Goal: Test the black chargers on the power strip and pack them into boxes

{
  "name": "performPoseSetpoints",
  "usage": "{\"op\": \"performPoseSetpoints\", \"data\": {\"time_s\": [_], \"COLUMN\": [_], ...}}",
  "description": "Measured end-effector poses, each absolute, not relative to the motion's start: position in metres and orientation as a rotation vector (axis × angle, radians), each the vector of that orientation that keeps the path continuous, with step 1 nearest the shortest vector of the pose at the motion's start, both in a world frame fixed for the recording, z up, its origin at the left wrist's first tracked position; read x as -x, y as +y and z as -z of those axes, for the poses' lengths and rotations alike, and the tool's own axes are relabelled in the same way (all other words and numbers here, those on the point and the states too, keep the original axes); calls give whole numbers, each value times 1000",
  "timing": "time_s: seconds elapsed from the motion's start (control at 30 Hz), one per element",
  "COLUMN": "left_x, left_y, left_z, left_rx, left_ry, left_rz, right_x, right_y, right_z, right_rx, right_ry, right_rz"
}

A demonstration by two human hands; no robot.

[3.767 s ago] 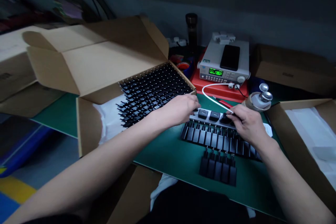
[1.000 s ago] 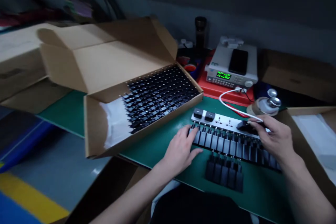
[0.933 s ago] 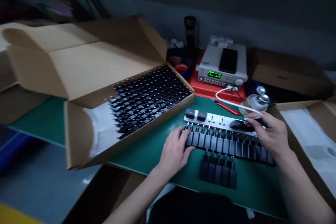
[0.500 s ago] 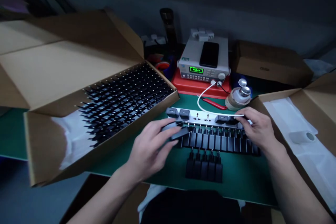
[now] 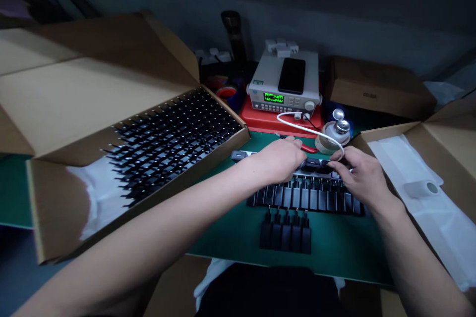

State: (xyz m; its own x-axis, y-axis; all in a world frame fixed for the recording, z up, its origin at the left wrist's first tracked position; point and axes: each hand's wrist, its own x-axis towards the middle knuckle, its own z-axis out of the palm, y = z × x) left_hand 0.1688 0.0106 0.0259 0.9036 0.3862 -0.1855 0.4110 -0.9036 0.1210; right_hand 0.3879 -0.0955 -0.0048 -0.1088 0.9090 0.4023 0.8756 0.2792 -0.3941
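Observation:
My left hand (image 5: 277,156) lies curled over the middle of a white socket strip (image 5: 238,155), and its palm hides whatever is under the fingers. My right hand (image 5: 357,171) pinches the end of a white cable (image 5: 308,130) just above black chargers plugged into the strip's right end (image 5: 316,166). A row of black plug chargers (image 5: 305,198) stands prongs-up just below the strip, with a smaller group (image 5: 285,233) nearer me on the green mat (image 5: 342,242). Many more chargers stand in rows in an open cardboard box (image 5: 174,141) to my left.
A bench instrument with a green display (image 5: 273,98) sits on a red base behind the strip, a black phone (image 5: 292,75) on top. Red-handled pliers (image 5: 308,147) and a metal-topped cylinder (image 5: 332,137) are nearby. An open box with white lining (image 5: 416,158) stands right.
My left hand has moved up and right from the mat's edge onto the strip, and the black charger it held is no longer visible. My right hand stays near the strip's right end.

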Motion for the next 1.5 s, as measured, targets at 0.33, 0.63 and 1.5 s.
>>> {"op": "performPoseSetpoints", "data": {"time_s": [0.33,0.63,1.5], "left_x": [-120,-111,-186], "left_y": [17,19,-15], "left_z": [-11,1,14], "left_rx": [-2930,-2874,-2687], "left_ry": [752,722,528], "left_rz": [86,-81,-469], "right_x": [-384,-386,-399], "right_y": [-95,-93,-98], "right_z": [14,15,11], "right_rx": [1535,1499,1512], "right_ry": [-2081,-2044,-2047], "right_rz": [31,-77,-234]}}
